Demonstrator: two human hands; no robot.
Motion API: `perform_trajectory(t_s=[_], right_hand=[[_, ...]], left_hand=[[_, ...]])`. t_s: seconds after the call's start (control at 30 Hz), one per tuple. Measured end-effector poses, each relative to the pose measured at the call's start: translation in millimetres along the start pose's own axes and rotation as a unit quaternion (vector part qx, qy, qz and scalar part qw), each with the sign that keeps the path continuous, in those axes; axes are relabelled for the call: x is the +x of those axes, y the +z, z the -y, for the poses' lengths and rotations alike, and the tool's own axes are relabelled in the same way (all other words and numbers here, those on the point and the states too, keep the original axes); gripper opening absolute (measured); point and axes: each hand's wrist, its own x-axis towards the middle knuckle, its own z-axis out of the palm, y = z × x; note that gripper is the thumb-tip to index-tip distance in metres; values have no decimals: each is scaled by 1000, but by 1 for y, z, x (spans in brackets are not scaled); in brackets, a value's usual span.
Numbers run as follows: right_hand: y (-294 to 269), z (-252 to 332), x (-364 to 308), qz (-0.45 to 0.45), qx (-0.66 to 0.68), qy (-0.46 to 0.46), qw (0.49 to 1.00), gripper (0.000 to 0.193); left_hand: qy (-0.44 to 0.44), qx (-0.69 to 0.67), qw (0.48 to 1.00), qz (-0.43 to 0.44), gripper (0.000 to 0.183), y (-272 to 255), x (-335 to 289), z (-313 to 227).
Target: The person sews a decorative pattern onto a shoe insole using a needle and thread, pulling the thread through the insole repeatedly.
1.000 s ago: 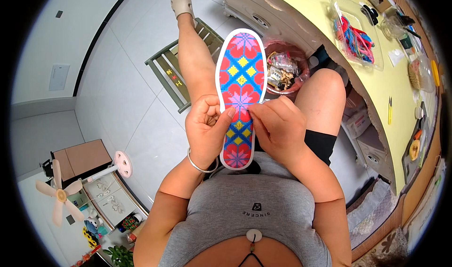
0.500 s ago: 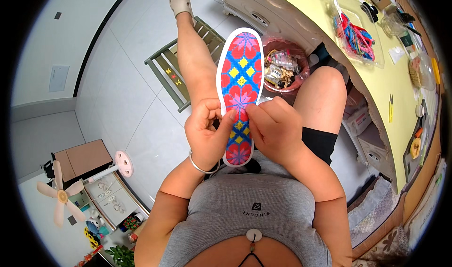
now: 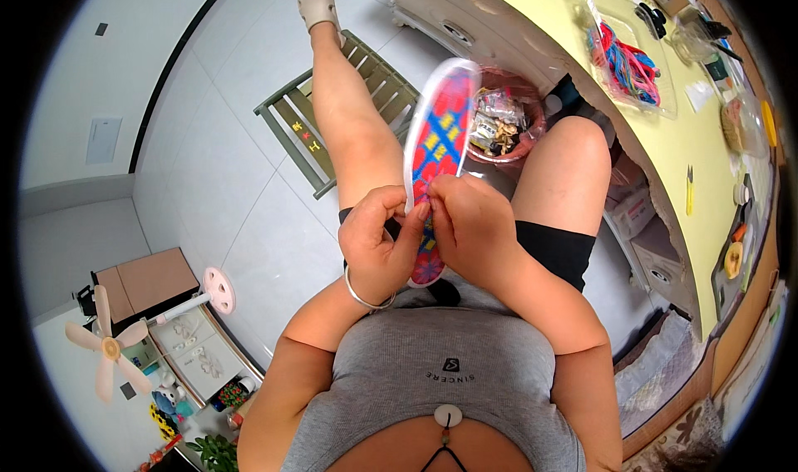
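An embroidered insole [image 3: 443, 139] with a white rim and red, blue, yellow and pink patterning is held up over my lap. It is tilted, its far end slightly smeared by motion. My left hand [image 3: 382, 235] is closed on its left edge, thumb lying over the patterned face. On the other side my right hand [image 3: 474, 222] is closed with its fingertips pressed against the insole's middle, close to the left thumb. Whether those right fingertips also pinch something small is hidden. A light bangle [image 3: 366, 299] circles my left wrist.
A slatted stool [image 3: 291, 131] stands beneath my outstretched left leg. Between my knees is a pink bin [image 3: 532, 139] with wrappers. On the right, a yellow-topped table [image 3: 657, 156] carries a clear tray [image 3: 669, 98] of coloured threads and yellow-handled tweezers or snips [image 3: 690, 193].
The insole has turned and tilted, its far end swinging right and its face foreshortening. My left hand has moved slightly right with it; my right hand has shifted a little left.
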Motion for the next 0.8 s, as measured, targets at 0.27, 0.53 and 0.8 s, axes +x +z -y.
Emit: perform_trajectory(t_s=[0.27, 0.53, 0.8], right_hand=[[-26, -21, 12, -149, 91, 130, 976, 6], [1, -11, 3, -10, 653, 451, 608, 10], [-99, -89, 5, -275, 842, 202, 419, 14]], left_hand=[[-168, -422, 891, -7, 19, -13, 25, 4], [-228, -527, 816, 64, 19, 3, 15, 12], [-278, -699, 656, 64, 24, -26, 29, 34]])
